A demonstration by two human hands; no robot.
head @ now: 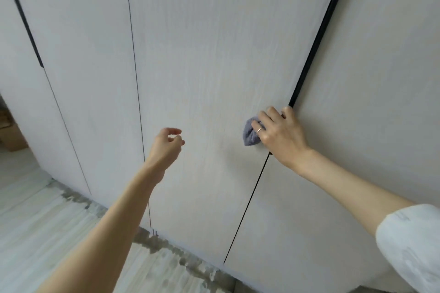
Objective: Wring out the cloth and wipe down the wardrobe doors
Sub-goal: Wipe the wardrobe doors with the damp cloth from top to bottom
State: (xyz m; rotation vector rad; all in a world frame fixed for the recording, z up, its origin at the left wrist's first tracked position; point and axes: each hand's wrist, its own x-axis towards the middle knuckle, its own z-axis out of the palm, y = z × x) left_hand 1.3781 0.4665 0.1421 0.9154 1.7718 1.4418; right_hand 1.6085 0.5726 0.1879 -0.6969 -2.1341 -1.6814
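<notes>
Head view: small bunched grey cloth [250, 134] is pressed by the right hand [278, 134] against a pale wood-grain wardrobe door [202, 54] beside its black edge strip [319, 38] for wiping, left hand [166, 145] loosely curled, grasping nothing.

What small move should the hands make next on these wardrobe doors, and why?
Probably slide the right hand leftward across the door panel: it already presses the grey cloth against the door beside the black handle strip, while the left hand hangs free.

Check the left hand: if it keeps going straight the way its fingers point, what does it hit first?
Probably the pale wardrobe door ahead. The left hand hangs empty, fingers loosely curled, nothing visibly between. Depth is unclear. The cloth sits off to the side under the right hand.
</notes>
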